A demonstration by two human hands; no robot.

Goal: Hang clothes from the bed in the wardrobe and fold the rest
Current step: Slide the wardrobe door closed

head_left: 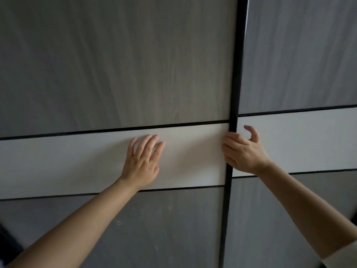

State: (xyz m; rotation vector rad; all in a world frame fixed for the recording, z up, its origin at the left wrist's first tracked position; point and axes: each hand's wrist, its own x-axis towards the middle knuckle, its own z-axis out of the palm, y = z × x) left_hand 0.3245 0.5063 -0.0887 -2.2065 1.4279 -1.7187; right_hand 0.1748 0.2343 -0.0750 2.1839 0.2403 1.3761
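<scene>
you face the wardrobe (119, 60), two grey wood-grain sliding doors crossed by a white band (63, 165), meeting at a black vertical door edge (234, 74). left of that edge your left hand (142, 163) lies flat on the band with fingers straight and spread, holding nothing; your right hand (242, 151) curls its fingers round the edge itself, thumb lifted. the wardrobe's inside is hidden, and a pale sleeve (342, 256) is cut off low to the right of the edge.
</scene>
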